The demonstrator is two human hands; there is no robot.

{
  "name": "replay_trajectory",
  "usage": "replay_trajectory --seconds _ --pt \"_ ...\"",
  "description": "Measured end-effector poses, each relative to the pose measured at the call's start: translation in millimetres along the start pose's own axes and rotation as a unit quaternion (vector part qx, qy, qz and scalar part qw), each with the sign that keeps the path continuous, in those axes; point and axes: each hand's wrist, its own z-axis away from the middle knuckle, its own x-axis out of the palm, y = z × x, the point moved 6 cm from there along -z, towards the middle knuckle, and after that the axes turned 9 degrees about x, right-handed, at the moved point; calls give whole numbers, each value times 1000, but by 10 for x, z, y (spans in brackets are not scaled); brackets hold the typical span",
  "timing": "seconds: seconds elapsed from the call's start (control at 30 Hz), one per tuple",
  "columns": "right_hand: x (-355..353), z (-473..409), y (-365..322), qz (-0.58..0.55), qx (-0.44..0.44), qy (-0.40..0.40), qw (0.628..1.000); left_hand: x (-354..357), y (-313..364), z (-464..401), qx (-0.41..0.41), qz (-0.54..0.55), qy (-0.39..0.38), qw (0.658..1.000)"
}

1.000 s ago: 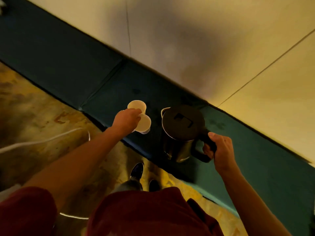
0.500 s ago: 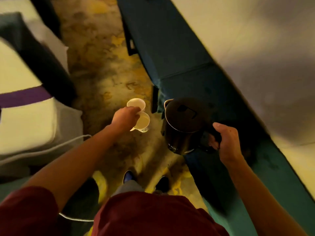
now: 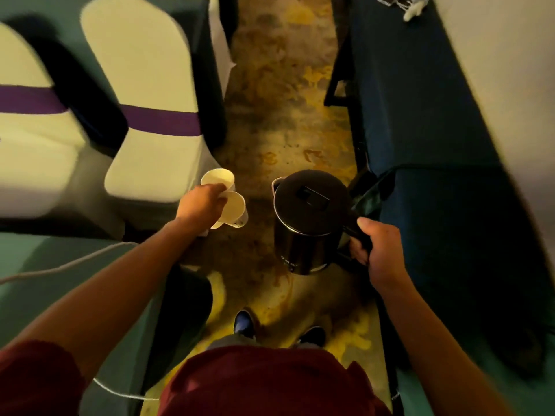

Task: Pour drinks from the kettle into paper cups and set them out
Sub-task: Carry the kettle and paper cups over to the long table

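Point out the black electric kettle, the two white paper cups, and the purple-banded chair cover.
black electric kettle [image 3: 310, 199]: head view, lid top.
white paper cups [image 3: 234, 205]: head view, nearer cup's inside.
purple-banded chair cover [image 3: 159, 123]: head view, purple band.

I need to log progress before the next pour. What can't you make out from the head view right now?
- Kettle: lid shut, so its fill level is hidden.
- Two paper cups in the left hand: dim, blurred; contents unclear, bases hidden behind the hand.
- Kettle handle: mostly covered by the right hand.
- Small items at the top edge: cut off, unidentifiable.
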Motion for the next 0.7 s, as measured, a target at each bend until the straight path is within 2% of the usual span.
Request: replay_trajectory --seconds 0.2,0.3,0.5,0.7 --pt "1025 -145 -11 -1 13 -74 997 -362 -939 464 -96 -1 37 995" --pt "1492 -237 -55 26 1 -140 990 -487 -1297 759 -155 8 63 986" --pt "2353 -256 -172 79 -14 -281 956 -593 -1846 1554 -263 22 116 958" --pt "2992 -75 -170 133 -23 -344 929 -588 -2250 2335 -343 16 145 928"
